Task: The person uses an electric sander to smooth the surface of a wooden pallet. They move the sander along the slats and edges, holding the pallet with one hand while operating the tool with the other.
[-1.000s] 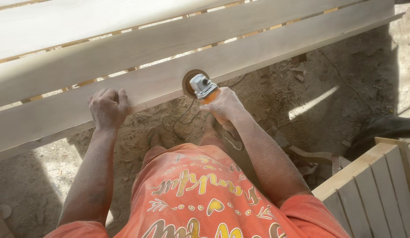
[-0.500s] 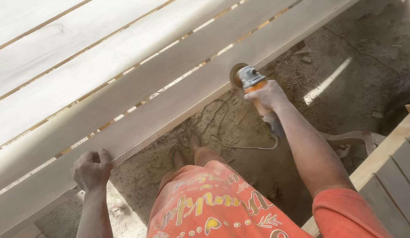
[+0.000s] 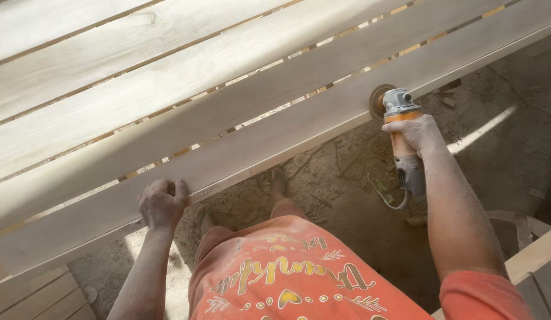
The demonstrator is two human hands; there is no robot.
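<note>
Shifted further right along the near edge of the nearest plank [image 3: 275,142] since a second ago: the angle grinder [image 3: 400,127], its disc set against that edge near the plank's right end, where earlier it worked close to the middle. Gripped around the orange body by the right hand [image 3: 419,135], fingers clenched on it, grey tail and cord hanging below over the dusty ground [image 3: 346,195]. Left behind by the tool: the left hand [image 3: 161,202], fingers curled over the same near edge, well apart from the disc, steadying the plank. Probably a sanding pass running rightwards, though contact of disc and wood hard to confirm through the dust. More pale planks [image 3: 168,71] beyond, with slits between.
</note>
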